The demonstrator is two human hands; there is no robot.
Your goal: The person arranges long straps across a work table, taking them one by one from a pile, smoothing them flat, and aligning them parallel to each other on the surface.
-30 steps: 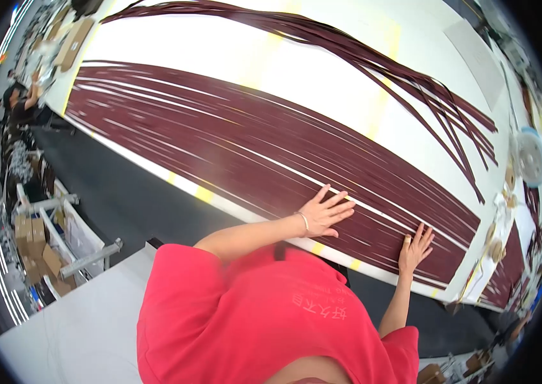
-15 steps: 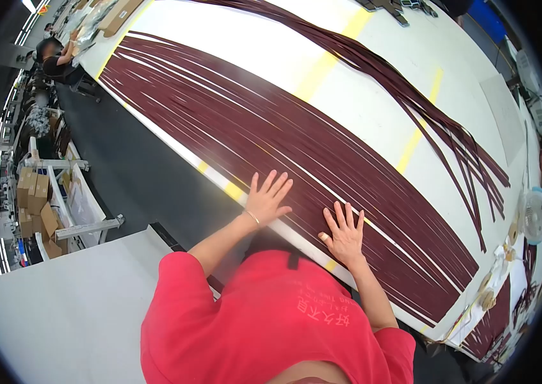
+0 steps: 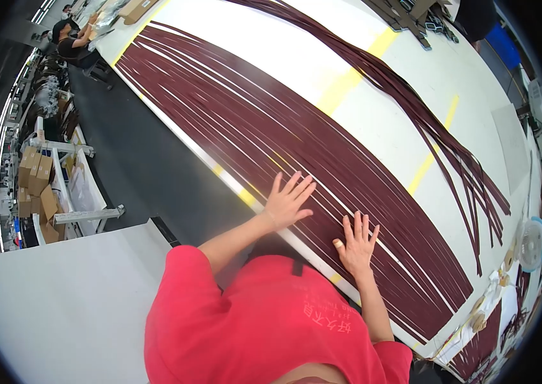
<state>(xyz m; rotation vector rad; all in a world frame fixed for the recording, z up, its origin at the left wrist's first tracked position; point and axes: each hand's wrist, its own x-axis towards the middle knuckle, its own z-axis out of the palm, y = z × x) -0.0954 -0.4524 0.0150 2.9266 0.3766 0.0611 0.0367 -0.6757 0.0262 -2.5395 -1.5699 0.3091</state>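
Many long, narrow maroon strips (image 3: pixel 271 134) lie side by side lengthwise on a white table (image 3: pixel 287 48), with thin white gaps showing between some of them. My left hand (image 3: pixel 288 203) rests flat on the strips near the table's front edge, fingers spread. To its right, my right hand (image 3: pixel 356 246) also lies on the strips with its fingers apart and a tan band round the thumb. Neither hand grips anything. Farther back, a loose bundle of maroon strips (image 3: pixel 373 70) runs across the table and fans out at its right end.
Dark straps with buckles (image 3: pixel 412 16) lie at the far edge. A person (image 3: pixel 75 41) sits at the table's far left end. Cardboard boxes (image 3: pixel 35 169) stand by a white metal frame (image 3: pixel 88 214). A fan (image 3: pixel 530 243) is at right, and a grey surface (image 3: pixel 66 301) is behind me at left.
Both hands have slid slightly away from the table's front edge, across the strips, still flat. The camera view has shifted a little.
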